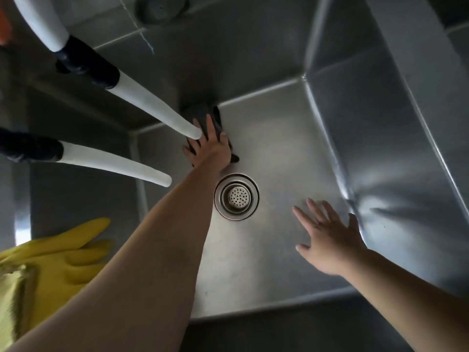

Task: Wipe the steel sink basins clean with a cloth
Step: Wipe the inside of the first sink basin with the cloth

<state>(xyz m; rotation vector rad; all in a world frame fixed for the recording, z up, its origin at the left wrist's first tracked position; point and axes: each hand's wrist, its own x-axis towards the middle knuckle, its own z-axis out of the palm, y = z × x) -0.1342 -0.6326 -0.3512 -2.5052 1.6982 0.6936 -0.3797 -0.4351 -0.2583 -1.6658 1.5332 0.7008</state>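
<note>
I look straight down into a deep steel sink basin [291, 148] with a round strainer drain [236, 196] in its floor. My left hand [212, 146] reaches to the far left corner and presses a dark cloth [215, 118] flat against the basin floor with straight, spread fingers. My right hand [330, 235] hovers or rests over the near right part of the floor, fingers spread and holding nothing; whether it touches the steel I cannot tell.
Two white hose spouts with black joints [157, 110] [114, 162] hang over the basin's left side, the upper one's tip right by my left hand. A yellow rubber glove [66, 252] and a yellow cloth [15, 301] lie on the left rim.
</note>
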